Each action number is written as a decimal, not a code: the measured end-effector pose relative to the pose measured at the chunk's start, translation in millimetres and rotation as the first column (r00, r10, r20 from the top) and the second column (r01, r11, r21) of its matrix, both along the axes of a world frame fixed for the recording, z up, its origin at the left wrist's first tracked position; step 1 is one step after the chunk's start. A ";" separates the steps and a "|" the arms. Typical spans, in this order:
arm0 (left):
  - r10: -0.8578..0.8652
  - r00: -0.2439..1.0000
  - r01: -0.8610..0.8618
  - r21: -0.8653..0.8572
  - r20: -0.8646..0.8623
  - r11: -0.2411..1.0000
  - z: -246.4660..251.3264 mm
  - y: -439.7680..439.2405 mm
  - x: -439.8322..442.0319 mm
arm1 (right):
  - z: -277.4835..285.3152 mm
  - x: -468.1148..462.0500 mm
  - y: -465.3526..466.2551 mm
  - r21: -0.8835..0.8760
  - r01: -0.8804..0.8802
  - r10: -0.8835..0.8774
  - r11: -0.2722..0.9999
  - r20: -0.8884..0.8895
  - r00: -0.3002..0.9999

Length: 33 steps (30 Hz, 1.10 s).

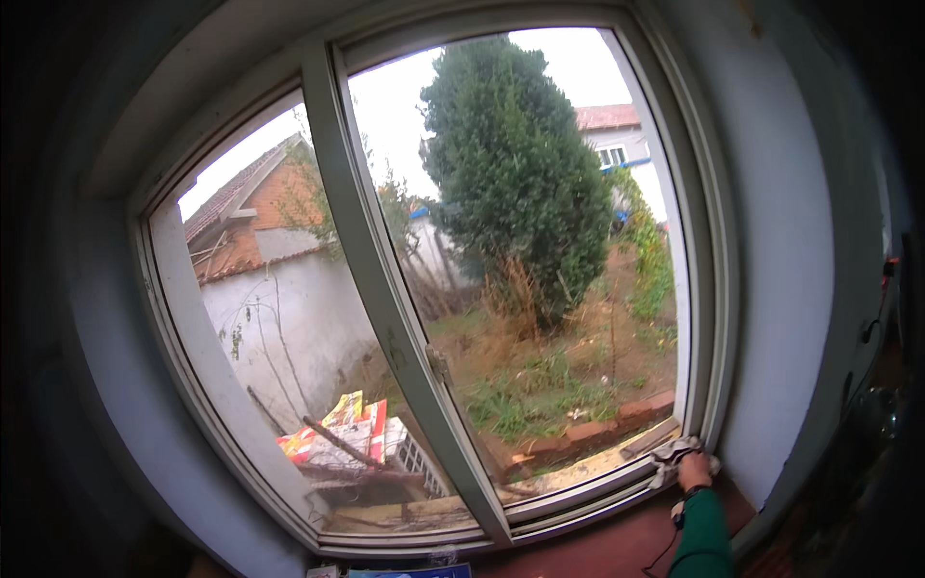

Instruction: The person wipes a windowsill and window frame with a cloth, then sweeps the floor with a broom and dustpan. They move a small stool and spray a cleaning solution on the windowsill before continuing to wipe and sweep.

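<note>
At the lower right corner of the sliding window, my right hand (pixel 695 471) presses a crumpled, pale grey cloth (pixel 673 456) onto the bottom of the window frame (pixel 592 493). A green sleeve covers the arm, and a dark band is at the wrist. Close beside the wrist is a small object with a dark cord, too small to name. The window's middle upright (pixel 390 325) carries a latch (pixel 438 363). My left hand is out of view.
Below the frame runs a reddish windowsill (pixel 578 543), with a blue printed item (pixel 426 572) at its near edge. The pale side wall of the recess (pixel 777 289) stands to the right. Outside are an evergreen tree (pixel 517 173), bricks and a white plastic crate (pixel 419 456).
</note>
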<state>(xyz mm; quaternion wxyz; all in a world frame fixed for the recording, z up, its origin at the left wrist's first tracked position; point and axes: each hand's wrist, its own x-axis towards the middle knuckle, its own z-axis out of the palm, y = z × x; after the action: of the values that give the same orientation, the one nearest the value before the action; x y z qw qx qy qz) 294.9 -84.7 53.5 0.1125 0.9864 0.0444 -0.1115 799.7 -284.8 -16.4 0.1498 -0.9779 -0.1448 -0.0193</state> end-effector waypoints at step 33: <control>0.040 0.999 -0.040 0.143 -0.002 0.989 11.4 -15.3 45.5 | 259.2 -3.9 -97.1 0.457 -0.129 -0.058 0.880 0.372 0.926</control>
<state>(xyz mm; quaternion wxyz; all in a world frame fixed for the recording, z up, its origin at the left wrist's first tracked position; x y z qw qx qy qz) 340.3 -100.0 64.9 0.0439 0.9905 0.0723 -0.1082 795.8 -381.9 242.8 0.3538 -0.8866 -0.1798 -0.2377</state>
